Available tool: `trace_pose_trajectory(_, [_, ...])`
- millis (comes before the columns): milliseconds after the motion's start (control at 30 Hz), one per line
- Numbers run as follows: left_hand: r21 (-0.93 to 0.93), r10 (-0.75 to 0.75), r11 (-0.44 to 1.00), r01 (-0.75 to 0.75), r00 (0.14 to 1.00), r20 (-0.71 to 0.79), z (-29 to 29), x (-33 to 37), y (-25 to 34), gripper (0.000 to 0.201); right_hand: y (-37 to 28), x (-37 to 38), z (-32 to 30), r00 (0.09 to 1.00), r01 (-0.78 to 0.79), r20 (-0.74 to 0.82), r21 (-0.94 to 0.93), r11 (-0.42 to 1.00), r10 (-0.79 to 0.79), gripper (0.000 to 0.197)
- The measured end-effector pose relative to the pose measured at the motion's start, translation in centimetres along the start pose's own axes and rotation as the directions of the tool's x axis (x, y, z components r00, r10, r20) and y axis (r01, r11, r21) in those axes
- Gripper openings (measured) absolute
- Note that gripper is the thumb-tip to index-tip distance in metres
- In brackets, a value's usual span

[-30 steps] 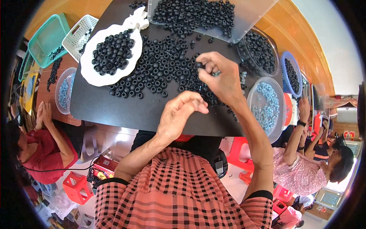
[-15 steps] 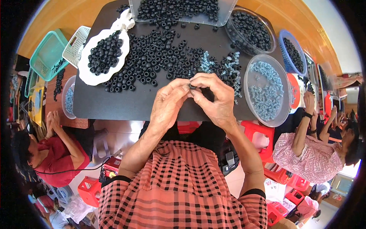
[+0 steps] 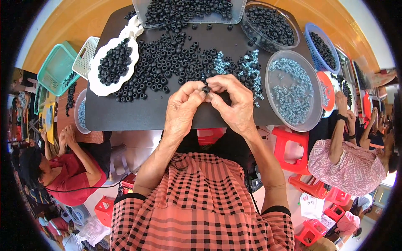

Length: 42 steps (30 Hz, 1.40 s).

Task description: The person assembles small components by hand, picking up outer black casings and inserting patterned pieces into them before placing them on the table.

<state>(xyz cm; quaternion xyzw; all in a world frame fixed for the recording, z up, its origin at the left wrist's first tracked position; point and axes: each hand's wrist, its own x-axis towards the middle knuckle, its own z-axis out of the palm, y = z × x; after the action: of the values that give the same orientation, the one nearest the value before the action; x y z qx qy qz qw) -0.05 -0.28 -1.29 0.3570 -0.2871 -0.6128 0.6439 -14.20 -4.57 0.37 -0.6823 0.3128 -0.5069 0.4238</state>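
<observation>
Over the near part of the dark table (image 3: 138, 115), my two hands meet in front of me. My left hand (image 3: 181, 109) is closed, its thumb and fingertips pinching a small round black ring-shaped piece (image 3: 205, 89). From the other side the thumb and forefinger of my right hand (image 3: 233, 100) pinch at the same piece. My fingers partly cover it. Just beyond lies a wide spread of loose black ring-shaped pieces (image 3: 161, 69). Small blue-and-white coiled pieces (image 3: 252, 67) lie in clusters at the right of that spread.
A scalloped white dish (image 3: 100, 85) of black pieces stands left. A clear bin (image 3: 190, 23) and a round clear tub (image 3: 247, 35) of them stand at the back. Right is a clear tub (image 3: 274, 104) of coiled pieces. People (image 3: 73, 180) sit on both sides; red stools (image 3: 289, 152) stand below.
The black piece between my fingertips has turned, so its hole now shows more. My hands stay together, fingers slightly shifted. The whole view has tilted a little.
</observation>
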Motion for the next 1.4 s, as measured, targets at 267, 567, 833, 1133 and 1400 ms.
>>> trace_pose_trajectory(267, [0.198,0.031,0.980,-0.025,0.999,-0.024,0.6,-0.1,0.0,0.021,0.3,-0.3,-0.3,1.000,-0.003,-0.022,-0.003,1.000,0.002,0.017])
trace_pose_trajectory(567, [0.047,0.007,0.999,-0.005,0.999,-0.040,0.0,-0.3,0.2,0.021,-0.4,-0.7,-0.2,0.967,0.240,-0.040,-0.169,0.956,-0.250,0.018])
trace_pose_trajectory(833, [0.062,0.004,0.998,-0.011,0.995,0.103,-0.1,0.3,0.4,0.015,-4.2,-2.1,-5.7,0.969,0.132,-0.122,-0.474,0.870,-0.214,0.020])
trace_pose_trajectory(1133, [0.057,0.014,0.998,-0.021,0.993,0.120,0.0,0.2,0.3,0.015,1.3,2.1,-16.7,0.998,-0.054,-0.032,-0.829,0.557,0.049,0.016])
trace_pose_trajectory(1400, [0.082,0.005,0.997,-0.013,0.995,0.098,0.1,0.1,0.5,0.013,2.1,2.6,-16.1,0.997,0.011,0.049,-0.852,0.524,0.059,0.019])
